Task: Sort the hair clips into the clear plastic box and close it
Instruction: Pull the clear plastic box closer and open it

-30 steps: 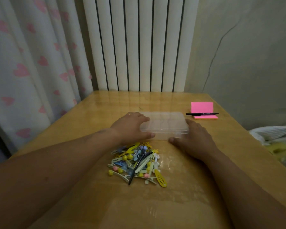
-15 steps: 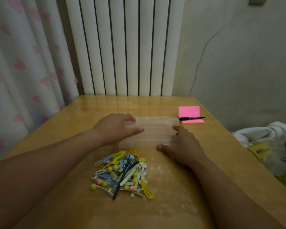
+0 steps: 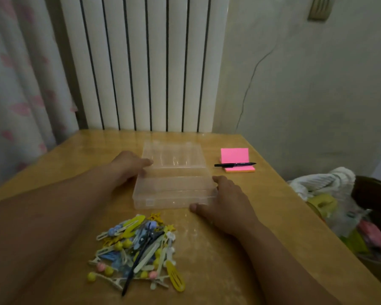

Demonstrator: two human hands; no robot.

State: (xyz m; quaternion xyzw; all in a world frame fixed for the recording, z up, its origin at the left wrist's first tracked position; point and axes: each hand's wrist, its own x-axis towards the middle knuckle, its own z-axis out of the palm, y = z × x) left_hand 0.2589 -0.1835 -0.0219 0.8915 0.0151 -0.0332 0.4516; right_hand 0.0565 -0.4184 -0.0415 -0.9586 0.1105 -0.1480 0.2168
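A clear plastic box (image 3: 174, 190) lies open at the middle of a wooden table (image 3: 262, 216), its lid (image 3: 174, 156) laid flat toward the radiator (image 3: 145, 62). The left hand (image 3: 128, 166) rests on the box's left edge, fingers loose; the right hand (image 3: 227, 203) braces its right front corner, gripping nothing. A heap of hair clips (image 3: 139, 249) sits just in front. Pink sticky notes (image 3: 235, 158) and a pen (image 3: 234, 165) lie to the right.
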